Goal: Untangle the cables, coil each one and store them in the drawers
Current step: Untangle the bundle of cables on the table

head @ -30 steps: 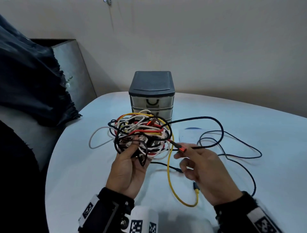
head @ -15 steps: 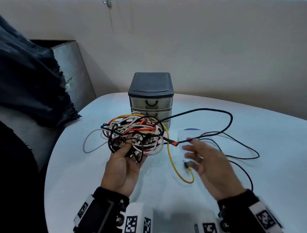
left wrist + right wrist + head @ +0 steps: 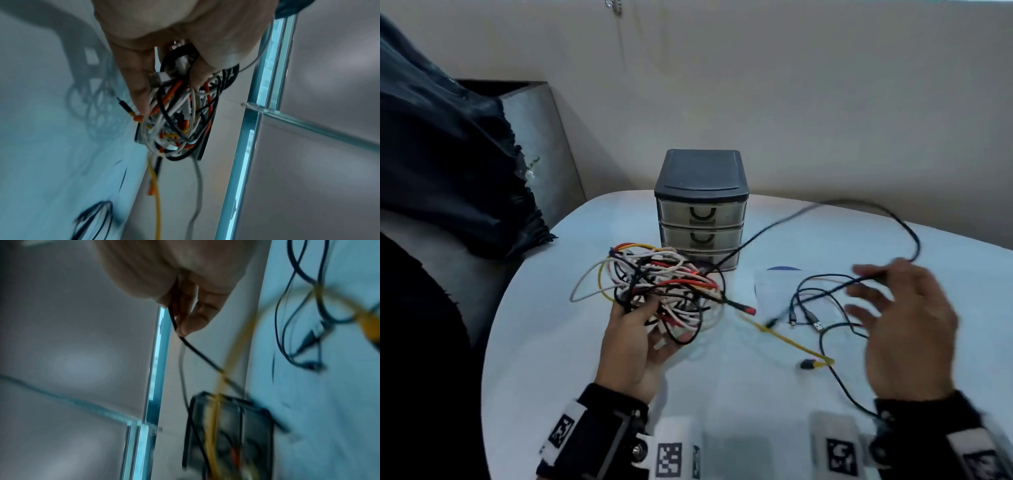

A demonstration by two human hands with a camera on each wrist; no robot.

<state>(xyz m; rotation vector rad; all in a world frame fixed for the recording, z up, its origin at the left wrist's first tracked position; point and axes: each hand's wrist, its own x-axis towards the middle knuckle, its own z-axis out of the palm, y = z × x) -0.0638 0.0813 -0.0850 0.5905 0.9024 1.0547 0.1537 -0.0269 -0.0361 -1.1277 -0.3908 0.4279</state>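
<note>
Cable tangle [image 3: 664,287] gripped in left hand [image 3: 633,346], raised above table [image 3: 551,359], in front of shut drawer unit [image 3: 702,209]. Black cable [image 3: 774,226] pinched by right hand [image 3: 904,329], drawn rightward. Untangling step judged early; next, strand to be pulled free, then coiled.

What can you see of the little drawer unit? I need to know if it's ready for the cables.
The drawer unit is a small plastic tower with a dark grey top and frame and three translucent drawers with dark U-shaped handles. All three look closed. It stands upright at the back of the white table. The cable tangle is held up just in front of it, hiding part of the bottom drawer.
</note>
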